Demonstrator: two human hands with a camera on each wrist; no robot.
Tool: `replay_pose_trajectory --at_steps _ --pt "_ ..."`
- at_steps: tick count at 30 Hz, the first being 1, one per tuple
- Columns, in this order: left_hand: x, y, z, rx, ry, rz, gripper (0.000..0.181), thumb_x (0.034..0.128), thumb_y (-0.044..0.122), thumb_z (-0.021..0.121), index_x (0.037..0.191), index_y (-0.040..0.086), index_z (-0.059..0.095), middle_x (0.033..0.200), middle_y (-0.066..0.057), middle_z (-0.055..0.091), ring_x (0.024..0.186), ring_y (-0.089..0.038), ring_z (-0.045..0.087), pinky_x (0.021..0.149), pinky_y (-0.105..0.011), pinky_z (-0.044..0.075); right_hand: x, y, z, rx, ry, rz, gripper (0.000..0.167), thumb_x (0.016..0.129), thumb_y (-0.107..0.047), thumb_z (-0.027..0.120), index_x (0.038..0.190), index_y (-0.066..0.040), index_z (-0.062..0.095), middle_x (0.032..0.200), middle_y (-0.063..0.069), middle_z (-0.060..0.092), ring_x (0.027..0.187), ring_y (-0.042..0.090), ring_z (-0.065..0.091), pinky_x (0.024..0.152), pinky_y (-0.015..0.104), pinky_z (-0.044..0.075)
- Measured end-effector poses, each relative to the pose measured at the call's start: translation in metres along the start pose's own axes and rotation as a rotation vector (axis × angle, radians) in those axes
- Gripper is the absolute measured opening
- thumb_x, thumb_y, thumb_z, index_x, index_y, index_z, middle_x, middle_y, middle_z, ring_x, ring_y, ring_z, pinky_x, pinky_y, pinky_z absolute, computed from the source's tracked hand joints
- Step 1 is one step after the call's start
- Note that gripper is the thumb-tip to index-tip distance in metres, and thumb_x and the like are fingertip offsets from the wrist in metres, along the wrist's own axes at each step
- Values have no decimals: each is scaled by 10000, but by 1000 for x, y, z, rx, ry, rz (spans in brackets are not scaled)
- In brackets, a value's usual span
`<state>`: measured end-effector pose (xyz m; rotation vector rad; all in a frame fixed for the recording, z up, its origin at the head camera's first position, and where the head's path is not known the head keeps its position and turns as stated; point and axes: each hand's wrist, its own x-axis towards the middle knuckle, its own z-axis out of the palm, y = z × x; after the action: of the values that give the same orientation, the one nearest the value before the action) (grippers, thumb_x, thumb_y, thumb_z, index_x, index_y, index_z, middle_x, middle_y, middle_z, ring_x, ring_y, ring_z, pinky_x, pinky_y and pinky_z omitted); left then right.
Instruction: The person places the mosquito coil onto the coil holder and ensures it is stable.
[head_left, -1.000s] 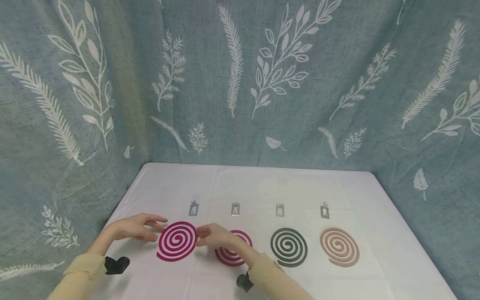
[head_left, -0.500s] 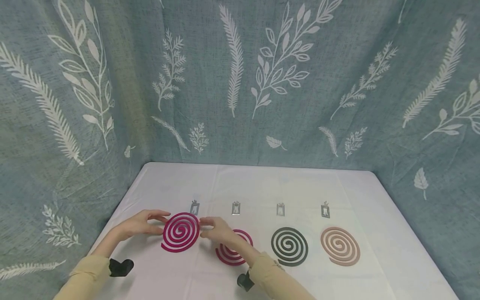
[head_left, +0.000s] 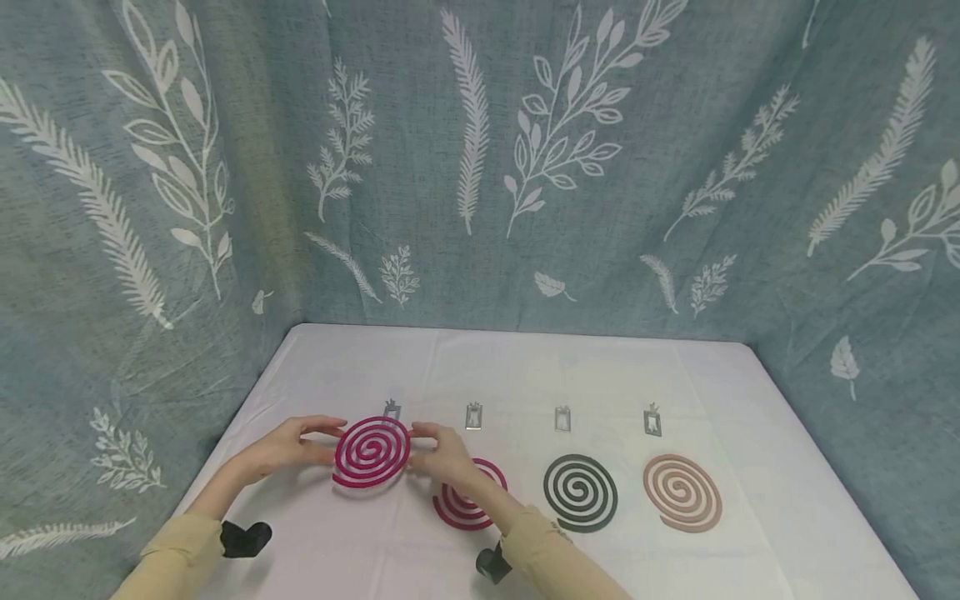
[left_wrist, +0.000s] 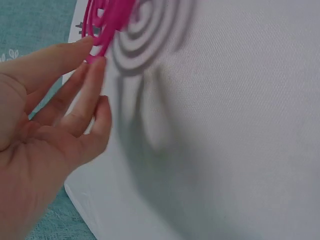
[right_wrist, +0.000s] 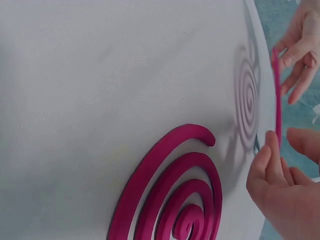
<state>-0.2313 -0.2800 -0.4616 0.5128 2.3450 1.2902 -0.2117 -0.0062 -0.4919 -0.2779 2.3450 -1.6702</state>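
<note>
A magenta spiral coil [head_left: 372, 452] is held off the white table between both hands, its shadow falling on the cloth below in the right wrist view. My left hand [head_left: 288, 447] pinches its left edge; in the left wrist view, thumb and fingertips of the left hand [left_wrist: 60, 110] meet on the coil's rim [left_wrist: 107, 25]. The right hand [head_left: 447, 457] grips the opposite edge. In the right wrist view the coil [right_wrist: 278, 95] appears edge-on, with the right hand [right_wrist: 290, 185] at its near end. A second magenta spiral [head_left: 467, 504] lies flat, partly behind my right forearm.
A dark green spiral [head_left: 581, 493] and a tan spiral [head_left: 682, 493] lie to the right. Several small metal stands, such as one [head_left: 474, 416] near the middle, form a row farther back on the white table [head_left: 360, 358]. Patterned blue-green curtains surround the table.
Both hands have lifted the magenta coil from the table and carried it slightly right and away from the body. It now overlaps the leftmost metal piece in the head view.
</note>
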Motion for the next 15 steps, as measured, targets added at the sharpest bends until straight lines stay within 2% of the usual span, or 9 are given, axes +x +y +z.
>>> replay_pose_trajectory --at_steps 3,6,8,12,15 --pt "1 -2 0 -65 9 12 606 870 110 662 1352 -134 388 1287 -366 475 1053 -260 640 815 -268 536 1 1 -1 28 4 -3 563 810 -27 678 1343 -5 498 1256 109 617 921 201 685 766 289 554" --pt "2 -3 1 -108 35 21 626 864 99 670 1364 -130 372 1291 -377 459 987 -145 665 797 -226 543 2 1 -2 76 9 -7 567 816 -18 680 1349 8 486 1256 112 616 840 148 691 683 227 537" --pt "2 -3 1 -108 60 30 633 858 102 679 1367 -120 377 1287 -367 470 997 -143 658 798 -229 546 1 1 -2 102 15 -5 567 818 -12 680 1349 8 484 1256 115 613 854 146 693 690 227 541" --pt "3 -1 4 -80 106 35 634 852 125 690 1370 -93 397 1272 -332 506 1049 -253 637 804 -236 546 0 0 -3 125 34 4 569 816 -3 685 1350 -1 489 1251 116 615 887 175 698 715 252 553" --pt "2 0 5 -102 109 34 653 856 133 687 1386 -88 375 1304 -333 486 1087 -283 624 822 -252 548 0 0 -3 134 57 -2 562 809 -3 693 1337 9 500 1234 121 627 885 206 701 709 261 554"
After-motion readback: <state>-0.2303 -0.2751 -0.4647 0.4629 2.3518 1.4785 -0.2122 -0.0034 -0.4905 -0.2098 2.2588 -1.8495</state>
